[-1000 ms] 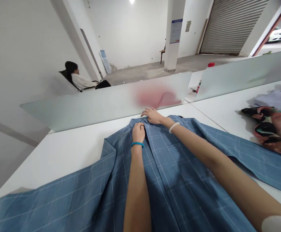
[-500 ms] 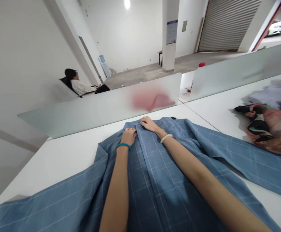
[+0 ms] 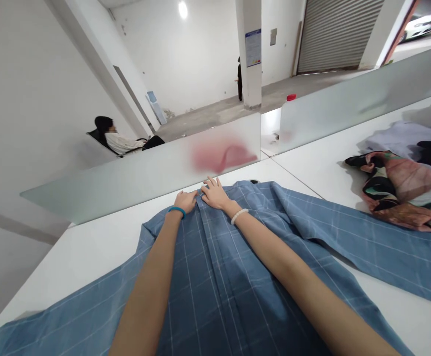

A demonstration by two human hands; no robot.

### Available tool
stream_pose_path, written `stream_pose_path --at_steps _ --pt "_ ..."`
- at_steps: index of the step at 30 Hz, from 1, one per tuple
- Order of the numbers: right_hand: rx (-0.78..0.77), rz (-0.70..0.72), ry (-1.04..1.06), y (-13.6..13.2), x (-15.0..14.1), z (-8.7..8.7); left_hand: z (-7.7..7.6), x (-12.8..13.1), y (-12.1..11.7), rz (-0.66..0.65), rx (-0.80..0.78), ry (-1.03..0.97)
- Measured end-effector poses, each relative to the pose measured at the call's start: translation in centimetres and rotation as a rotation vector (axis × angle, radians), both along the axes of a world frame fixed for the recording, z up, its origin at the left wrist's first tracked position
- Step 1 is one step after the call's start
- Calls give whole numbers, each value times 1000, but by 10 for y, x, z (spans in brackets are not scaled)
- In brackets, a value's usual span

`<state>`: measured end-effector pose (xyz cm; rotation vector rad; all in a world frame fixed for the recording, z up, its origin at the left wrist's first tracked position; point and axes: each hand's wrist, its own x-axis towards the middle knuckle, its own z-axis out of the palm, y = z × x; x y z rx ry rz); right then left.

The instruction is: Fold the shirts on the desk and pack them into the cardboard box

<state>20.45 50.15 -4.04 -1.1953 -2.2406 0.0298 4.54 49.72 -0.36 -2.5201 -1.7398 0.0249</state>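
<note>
A blue shirt with a thin white check (image 3: 186,277) lies spread front side up, its collar end at the far side and its sleeves out to both sides. My left hand (image 3: 186,201), with a teal band at the wrist, is closed on the shirt's edge by the collar. Close beside it, my right hand (image 3: 215,194), wearing a white beaded bracelet, pinches the top of the front placket between thumb and forefinger while its other fingers are raised. Whatever small part lies between the fingertips is too small to make out.
The shirt lies on a white table (image 3: 85,257). Behind it stands a frosted divider (image 3: 137,178), a reddish shape showing through. Patterned cloth (image 3: 401,183) is heaped at right beside pale cloth (image 3: 397,136). Beyond the divider, one person (image 3: 121,141) sits and another (image 3: 239,81) stands by a pillar.
Both hands have shifted slightly toward the collar edge, and the right hand's outer fingers have lifted and spread. The placket has shifted a little under them. The view has turned slightly.
</note>
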Motion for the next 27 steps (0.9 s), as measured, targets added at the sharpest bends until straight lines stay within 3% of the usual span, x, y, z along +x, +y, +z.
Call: stream_pose_path --at_steps 4,7,10,13,17,22,25,27 --pt "111 35 -62 -4 -2 -1 -23 0 -4 35 174 -70" --pt "78 41 -123 -3 -5 -6 -36 1 -4 42 276 -134" --pt "84 9 -170 -2 -6 -10 -40 -1 -11 45 331 -178" --pt "102 -64 -164 -2 -5 -10 -36 -14 -40 71 356 -193" --pt "-13 -160 -141 0 -5 -9 -20 -64 -115 129 310 -142" --pt "-217 -203 -178 6 -6 -10 -6 -178 -236 515 22 -124" --pt "-239 -207 -200 6 -6 -10 -9 -244 -310 654 -4 -90" --pt "-241 -213 -195 5 -6 -9 -8 -272 -352 717 -45 -18"
